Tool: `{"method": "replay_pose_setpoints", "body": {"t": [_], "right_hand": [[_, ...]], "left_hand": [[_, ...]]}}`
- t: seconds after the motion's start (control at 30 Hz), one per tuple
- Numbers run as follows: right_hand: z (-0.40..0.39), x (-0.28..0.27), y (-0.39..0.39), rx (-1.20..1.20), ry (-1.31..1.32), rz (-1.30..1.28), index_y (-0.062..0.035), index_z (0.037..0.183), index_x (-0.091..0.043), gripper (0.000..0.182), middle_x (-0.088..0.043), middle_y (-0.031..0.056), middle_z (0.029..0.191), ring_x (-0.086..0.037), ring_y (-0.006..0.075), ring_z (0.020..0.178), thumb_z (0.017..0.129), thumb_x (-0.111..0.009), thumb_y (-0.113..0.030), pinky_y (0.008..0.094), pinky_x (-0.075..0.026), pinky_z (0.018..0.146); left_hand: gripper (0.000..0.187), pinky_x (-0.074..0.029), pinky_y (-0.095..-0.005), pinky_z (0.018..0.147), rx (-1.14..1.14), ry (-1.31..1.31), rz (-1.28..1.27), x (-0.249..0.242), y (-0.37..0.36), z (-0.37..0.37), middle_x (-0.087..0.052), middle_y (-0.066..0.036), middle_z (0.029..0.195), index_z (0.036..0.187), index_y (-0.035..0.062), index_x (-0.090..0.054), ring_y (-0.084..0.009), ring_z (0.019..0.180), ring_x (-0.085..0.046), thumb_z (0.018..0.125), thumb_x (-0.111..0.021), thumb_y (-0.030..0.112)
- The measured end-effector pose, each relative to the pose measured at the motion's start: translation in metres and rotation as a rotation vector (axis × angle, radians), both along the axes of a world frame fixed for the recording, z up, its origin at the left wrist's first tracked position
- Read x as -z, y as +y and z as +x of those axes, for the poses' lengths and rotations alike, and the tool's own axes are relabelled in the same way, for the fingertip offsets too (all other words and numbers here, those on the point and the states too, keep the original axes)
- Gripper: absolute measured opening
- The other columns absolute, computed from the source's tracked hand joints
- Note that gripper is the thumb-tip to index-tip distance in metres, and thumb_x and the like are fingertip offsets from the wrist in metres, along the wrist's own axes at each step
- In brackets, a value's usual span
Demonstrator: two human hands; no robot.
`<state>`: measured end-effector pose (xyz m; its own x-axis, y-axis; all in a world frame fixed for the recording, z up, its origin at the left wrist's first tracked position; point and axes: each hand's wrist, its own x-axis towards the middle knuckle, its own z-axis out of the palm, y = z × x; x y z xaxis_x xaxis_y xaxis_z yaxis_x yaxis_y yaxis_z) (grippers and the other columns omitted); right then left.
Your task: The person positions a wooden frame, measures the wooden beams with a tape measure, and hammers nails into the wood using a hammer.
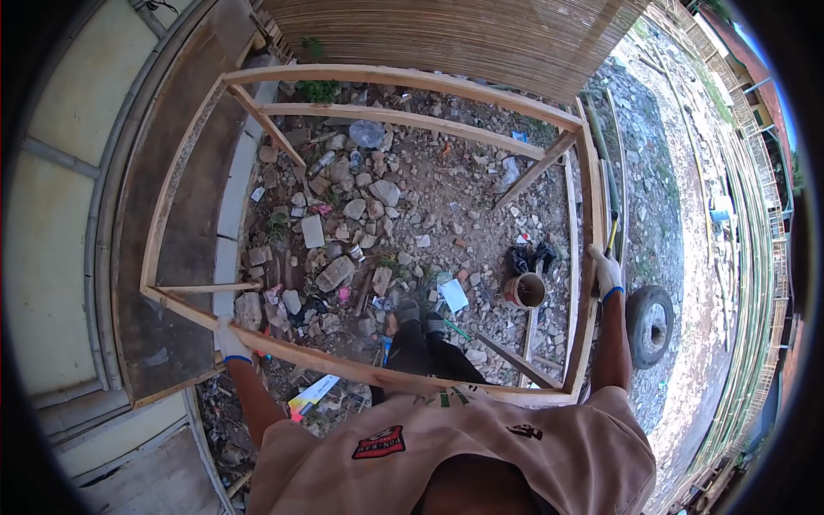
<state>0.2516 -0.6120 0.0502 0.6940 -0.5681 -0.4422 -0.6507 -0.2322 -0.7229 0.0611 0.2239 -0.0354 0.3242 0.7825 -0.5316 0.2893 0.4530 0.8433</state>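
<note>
A large box-shaped wooden frame [429, 84] of pale timber bars surrounds me, tilted over the rubble. My left hand [230, 340], in a white glove with a blue cuff, is closed on its near bar at the left. On the right bar rests my right hand [608, 271], gloved the same way, with fingers curled against the wood. A slim yellow-handled tool [612, 233] with a dark end sticks out of that hand; its head is too small to make out. My feet [421, 318] stand inside the frame.
Stones and litter cover the ground [446, 215]. A rusty bucket [525, 292] and a black plastic bag [530, 257] lie within the frame's outline. Right of it is an old tire [650, 326]. A bamboo screen [446, 39] stands beyond, and a panelled wall [64, 266] rises left.
</note>
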Motion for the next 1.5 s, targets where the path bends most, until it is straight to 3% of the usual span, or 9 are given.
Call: {"method": "replay_pose_setpoints", "body": {"t": [0.13, 0.2, 0.23, 0.3, 0.37, 0.53, 0.87, 1.23, 1.5], "right_hand": [[0.005, 0.020, -0.022, -0.019, -0.012, 0.188, -0.0031, 0.106, -0.067, 0.040, -0.066, 0.0049, 0.080, -0.062, 0.0171, 0.061, 0.088, -0.075, -0.038, 0.0315, -0.050, 0.055], [0.000, 0.060, -0.065, -0.052, -0.010, 0.149, -0.0048, 0.104, -0.067, 0.037, -0.065, 0.0035, 0.078, -0.061, 0.0161, 0.061, 0.090, -0.074, -0.038, 0.0307, -0.050, 0.054], [-0.003, 0.066, -0.069, -0.042, -0.018, 0.079, -0.0046, 0.106, -0.067, 0.037, -0.066, 0.0036, 0.080, -0.062, 0.0158, 0.063, 0.090, -0.074, -0.037, 0.0304, -0.050, 0.056], [-0.003, 0.065, -0.060, -0.048, -0.030, 0.043, -0.0039, 0.109, -0.067, 0.038, -0.067, 0.0039, 0.084, -0.063, 0.0151, 0.067, 0.091, -0.074, -0.036, 0.0297, -0.051, 0.059], [-0.004, 0.033, -0.033, -0.087, 0.016, 0.054, -0.0018, 0.115, -0.065, 0.044, -0.065, 0.0032, 0.087, -0.061, 0.0120, 0.072, 0.091, -0.073, -0.037, 0.0299, -0.049, 0.061], [-0.006, 0.047, -0.042, -0.076, 0.058, 0.092, -0.0025, 0.114, -0.063, 0.040, -0.065, 0.0019, 0.085, -0.062, 0.0118, 0.070, 0.091, -0.072, -0.034, 0.0285, -0.051, 0.062], [-0.008, 0.016, -0.010, -0.069, 0.237, -0.135, 0.0033, 0.112, -0.064, 0.042, -0.070, 0.0088, 0.096, -0.068, 0.0173, 0.081, 0.086, -0.070, -0.029, 0.0296, -0.053, 0.074], [-0.003, -0.008, 0.032, -0.034, 0.138, -0.504, 0.0017, 0.113, -0.062, 0.042, -0.068, 0.0094, 0.089, -0.066, 0.0189, 0.074, 0.084, -0.071, -0.027, 0.0345, -0.054, 0.069], [-0.004, 0.009, -0.023, -0.067, 0.085, -0.462, 0.0070, 0.116, -0.056, 0.058, -0.068, 0.0166, 0.095, -0.068, 0.0240, 0.082, 0.082, -0.073, -0.037, 0.0349, -0.052, 0.073]], "left_hand": [[0.045, -0.052, -0.0415, 0.079, -0.070, 0.078, -0.032, 0.006, -0.014, -0.025, -0.056, -0.009, 0.093, 0.118, 0.0045, -0.055, -0.0247, 0.087, -0.060, 0.087, -0.069, 0.033], [0.061, -0.051, -0.0454, 0.086, -0.043, 0.546, 0.453, -0.009, -0.029, -0.015, -0.060, -0.016, 0.107, 0.130, 0.0012, -0.051, -0.0305, 0.102, -0.061, 0.086, -0.072, 0.037], [0.061, -0.051, -0.0454, 0.086, -0.058, 0.544, 0.459, -0.034, -0.046, 0.000, -0.060, -0.016, 0.107, 0.130, 0.0012, -0.051, -0.0305, 0.102, -0.061, 0.086, -0.072, 0.037], [0.072, -0.048, -0.0490, 0.092, 0.006, 0.978, 1.130, -0.085, -0.073, 0.034, -0.059, -0.022, 0.117, 0.135, -0.0008, -0.049, -0.0375, 0.112, -0.057, 0.084, -0.075, 0.044], [0.075, -0.047, -0.0509, 0.095, 0.050, 0.863, 1.403, -0.077, -0.019, 0.055, -0.059, -0.023, 0.118, 0.133, -0.0008, -0.050, -0.0416, 0.111, -0.056, 0.083, -0.076, 0.048], [0.073, -0.048, -0.0487, 0.094, 0.296, 1.057, 1.703, -0.096, 0.102, 0.169, -0.061, -0.023, 0.113, 0.122, -0.0005, -0.059, -0.0401, 0.108, -0.059, 0.084, -0.066, 0.061], [0.089, -0.049, -0.0518, 0.099, 0.572, 1.415, 1.407, -0.089, 0.232, 0.276, -0.055, -0.014, 0.140, 0.145, 0.0160, -0.046, -0.0383, 0.126, -0.054, 0.074, -0.074, 0.062], [0.069, -0.047, -0.0505, 0.099, 0.773, 1.187, 1.394, -0.077, 0.294, 0.251, -0.064, -0.018, 0.130, 0.138, 0.0087, -0.055, -0.0443, 0.118, -0.057, 0.085, -0.071, 0.051], [0.068, -0.044, -0.0501, 0.101, 0.758, 1.143, 1.390, -0.085, 0.285, 0.257, -0.063, -0.019, 0.130, 0.134, 0.0069, -0.057, -0.0442, 0.116, -0.057, 0.085, -0.070, 0.052]]}}
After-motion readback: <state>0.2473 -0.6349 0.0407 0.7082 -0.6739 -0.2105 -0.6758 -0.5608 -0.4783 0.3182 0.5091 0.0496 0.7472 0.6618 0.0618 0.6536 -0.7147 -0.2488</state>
